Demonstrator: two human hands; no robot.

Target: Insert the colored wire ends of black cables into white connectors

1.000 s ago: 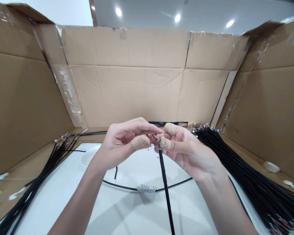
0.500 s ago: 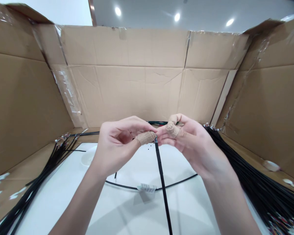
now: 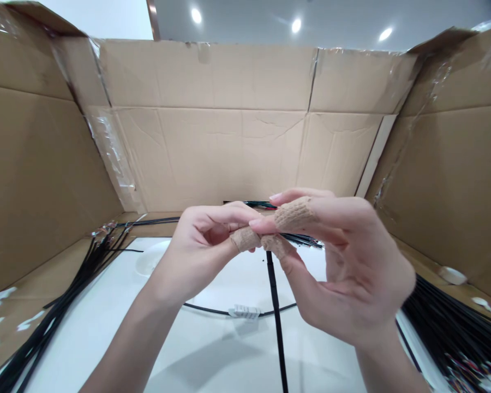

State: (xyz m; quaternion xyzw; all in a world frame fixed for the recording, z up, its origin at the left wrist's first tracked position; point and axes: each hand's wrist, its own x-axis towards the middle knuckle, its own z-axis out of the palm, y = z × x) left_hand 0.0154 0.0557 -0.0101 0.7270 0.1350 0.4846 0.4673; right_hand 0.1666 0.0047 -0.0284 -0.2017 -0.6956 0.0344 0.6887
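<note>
Left hand (image 3: 200, 245) and right hand (image 3: 339, 262), fingers (image 3: 245, 239) wrapped in beige finger guards, pinch together on the hidden end of a black cable (image 3: 275, 311) hanging straight down over a white desk (image 3: 213, 355). A white connector strip (image 3: 241, 312) sits on a thin black wire (image 3: 204, 310) looped across the desk. Bundles of black cables lie at left (image 3: 77, 284) and right (image 3: 445, 322), inside taped cardboard panels (image 3: 213, 158) that rise beneath a pale ceiling (image 3: 245, 24) with round lights (image 3: 296, 25).
</note>
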